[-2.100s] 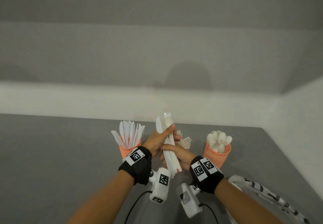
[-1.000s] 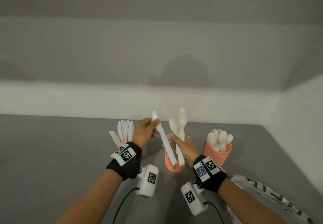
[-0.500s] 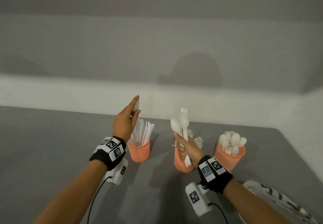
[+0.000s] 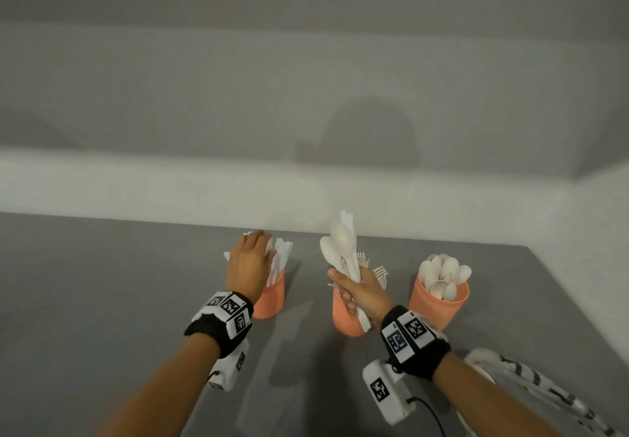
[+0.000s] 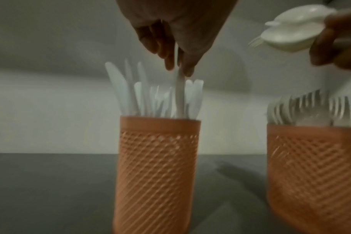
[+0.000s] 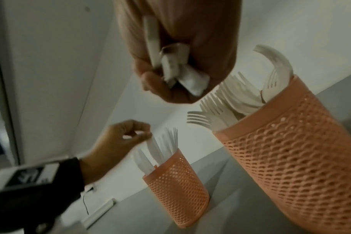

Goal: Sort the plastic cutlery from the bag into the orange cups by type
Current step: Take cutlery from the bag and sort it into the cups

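At the near right edge of the grey table [image 4: 102,300], part of a white bag [image 4: 531,378] with black markings is seen. Farther in, a bundle of white spoons [image 4: 340,252] is gripped upright in the curled right hand [image 4: 360,292] above the fork cup [image 4: 347,320], and a single knife [image 5: 179,95] is pinched by the fingertips of the left hand [image 4: 246,264], its lower part already inside the knife cup [image 5: 156,171]. Toward the far right edge, the spoon cup [image 4: 439,303] is filled with spoons.

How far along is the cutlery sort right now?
Mostly done: knife cup, fork cup and spoon cup are well filled. In hand: left hand lowers a knife into the knife cup. Left: the bundle in the right hand; the bag's contents are unseen.
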The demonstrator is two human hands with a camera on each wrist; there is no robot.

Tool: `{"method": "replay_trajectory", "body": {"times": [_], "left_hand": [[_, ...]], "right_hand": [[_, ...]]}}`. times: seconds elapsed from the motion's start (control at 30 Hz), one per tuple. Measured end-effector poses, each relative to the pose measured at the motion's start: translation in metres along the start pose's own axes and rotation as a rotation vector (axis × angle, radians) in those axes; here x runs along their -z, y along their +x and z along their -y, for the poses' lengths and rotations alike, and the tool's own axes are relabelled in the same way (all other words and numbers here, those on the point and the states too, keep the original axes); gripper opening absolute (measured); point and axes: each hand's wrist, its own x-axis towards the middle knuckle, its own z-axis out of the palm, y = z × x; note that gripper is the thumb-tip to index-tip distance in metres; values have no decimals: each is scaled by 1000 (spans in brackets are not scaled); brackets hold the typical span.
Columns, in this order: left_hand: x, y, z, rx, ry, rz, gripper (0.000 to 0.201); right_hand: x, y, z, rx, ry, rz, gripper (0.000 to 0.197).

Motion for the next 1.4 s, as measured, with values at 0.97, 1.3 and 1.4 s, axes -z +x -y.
{"method": "replay_trajectory", "body": {"times": [0.97,1.3,1.4], "left_hand": [[12,13,-108,576,-1314,418,30],[14,29,-98,528,-1093,336,15],[17,31,-98,582,-1145,351,15]], "right_hand": [[-1,-20,14,-175,201,118,19],[7,-18,12,-188,236,152,33],[8,-17,11,-188,296,146,35]]}}
